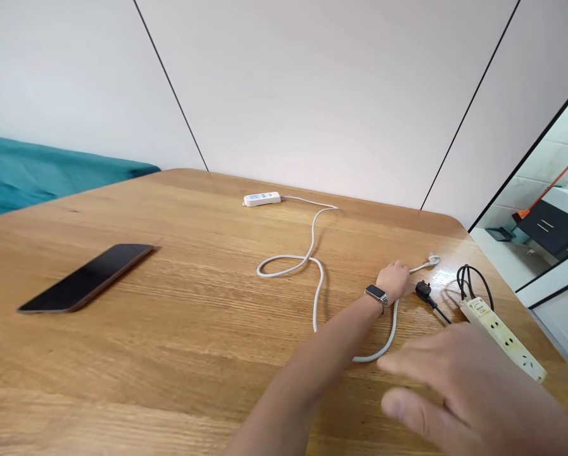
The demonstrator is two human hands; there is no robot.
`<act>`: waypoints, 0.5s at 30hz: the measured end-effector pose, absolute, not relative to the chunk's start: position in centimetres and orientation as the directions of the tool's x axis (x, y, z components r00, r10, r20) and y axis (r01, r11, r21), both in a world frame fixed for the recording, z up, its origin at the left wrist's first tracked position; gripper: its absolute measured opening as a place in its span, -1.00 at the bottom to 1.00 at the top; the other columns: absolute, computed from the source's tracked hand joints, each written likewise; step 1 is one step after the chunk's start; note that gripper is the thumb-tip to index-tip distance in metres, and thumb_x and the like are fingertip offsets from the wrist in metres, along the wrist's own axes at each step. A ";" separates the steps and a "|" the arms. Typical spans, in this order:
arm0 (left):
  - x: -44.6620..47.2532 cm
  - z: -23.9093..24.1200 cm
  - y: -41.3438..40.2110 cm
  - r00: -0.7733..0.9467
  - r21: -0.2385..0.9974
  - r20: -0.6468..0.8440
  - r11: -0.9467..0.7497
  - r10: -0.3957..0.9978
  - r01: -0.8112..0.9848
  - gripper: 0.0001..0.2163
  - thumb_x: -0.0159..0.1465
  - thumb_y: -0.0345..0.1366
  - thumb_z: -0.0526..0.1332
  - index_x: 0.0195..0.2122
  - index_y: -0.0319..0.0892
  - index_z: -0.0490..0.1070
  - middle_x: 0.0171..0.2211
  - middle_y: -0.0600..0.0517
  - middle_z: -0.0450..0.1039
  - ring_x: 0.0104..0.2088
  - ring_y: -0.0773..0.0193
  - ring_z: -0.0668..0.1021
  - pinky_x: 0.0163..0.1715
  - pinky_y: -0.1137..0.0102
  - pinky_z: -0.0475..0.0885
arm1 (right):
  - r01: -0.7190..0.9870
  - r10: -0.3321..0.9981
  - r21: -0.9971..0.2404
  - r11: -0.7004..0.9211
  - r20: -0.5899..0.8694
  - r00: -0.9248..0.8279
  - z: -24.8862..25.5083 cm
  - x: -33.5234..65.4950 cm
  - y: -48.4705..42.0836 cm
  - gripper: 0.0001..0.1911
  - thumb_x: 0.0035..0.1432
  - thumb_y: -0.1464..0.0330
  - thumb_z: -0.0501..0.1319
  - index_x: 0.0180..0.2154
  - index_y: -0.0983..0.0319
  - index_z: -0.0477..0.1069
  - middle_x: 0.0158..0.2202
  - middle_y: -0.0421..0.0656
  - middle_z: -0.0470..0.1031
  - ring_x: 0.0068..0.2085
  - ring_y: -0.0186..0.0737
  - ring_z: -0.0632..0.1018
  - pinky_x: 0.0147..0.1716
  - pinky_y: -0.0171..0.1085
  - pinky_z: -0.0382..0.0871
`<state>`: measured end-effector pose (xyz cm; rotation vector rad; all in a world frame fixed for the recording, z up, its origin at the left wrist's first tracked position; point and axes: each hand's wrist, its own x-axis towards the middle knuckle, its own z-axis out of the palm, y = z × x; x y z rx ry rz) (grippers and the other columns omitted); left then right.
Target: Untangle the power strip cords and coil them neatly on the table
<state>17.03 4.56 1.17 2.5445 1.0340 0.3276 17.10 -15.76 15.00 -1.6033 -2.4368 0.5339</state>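
Observation:
My left hand [394, 280], with a watch on its wrist, reaches to the right side of the wooden table. Its fingers are closed around a white power cord [318, 290], just short of the cord's plug [432, 259]. From there the cord loops back across the table to a white power strip [262, 199] near the wall. My right hand [448, 380] hovers in the foreground, thumb and fingers apart, holding nothing. Beyond it lie a black plug [425, 290] and a yellowed power strip [504, 339] with a black cord [476, 271], partly hidden by the hand.
A tablet [91, 275] with a dark screen lies flat on the left of the table [179, 373]. White wall panels [321, 95] stand behind the far edge. Teal upholstery [50, 168] is at the left. A doorway at the right shows a dark cabinet [549, 225].

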 end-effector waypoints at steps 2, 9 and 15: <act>16.2 0.8 5.0 0.680 0.436 0.051 -0.629 0.732 0.644 -0.78 0.29 -0.46 0.06 -0.17 -0.26 0.49 -0.15 -0.24 0.48 -0.10 0.02 0.57 -0.13 0.26 0.45 | 0.874 0.946 -0.377 0.306 0.013 -0.325 16.3 17.3 -14.5 -0.62 0.30 0.16 0.06 -0.51 0.19 0.34 -0.56 -0.25 0.42 -0.53 -0.33 0.35 -0.51 -0.26 0.01; 13.4 1.2 4.1 0.611 0.521 0.032 -0.535 0.791 0.665 -0.80 0.22 -0.23 0.24 -0.24 -0.27 0.51 -0.24 -0.22 0.51 -0.15 -0.08 0.58 -0.17 0.20 0.43 | 0.915 0.980 -0.351 0.199 0.071 -0.186 15.2 19.6 -11.9 -0.44 0.33 0.03 -0.10 -0.61 0.20 0.16 -0.65 -0.25 0.26 -0.57 -0.33 0.24 -0.52 -0.26 -0.04; 15.1 0.6 4.1 0.507 0.676 -0.067 -0.334 0.860 0.656 -0.87 0.04 -0.40 0.32 -0.61 -0.23 0.43 -0.44 -0.20 0.52 -0.20 -0.07 0.58 -0.19 0.19 0.43 | 0.927 0.988 -0.342 0.154 0.070 -0.138 14.8 19.6 -11.1 -0.46 0.30 0.02 -0.05 -0.62 0.19 0.16 -0.67 -0.28 0.18 -0.61 -0.35 0.21 -0.58 -0.28 -0.05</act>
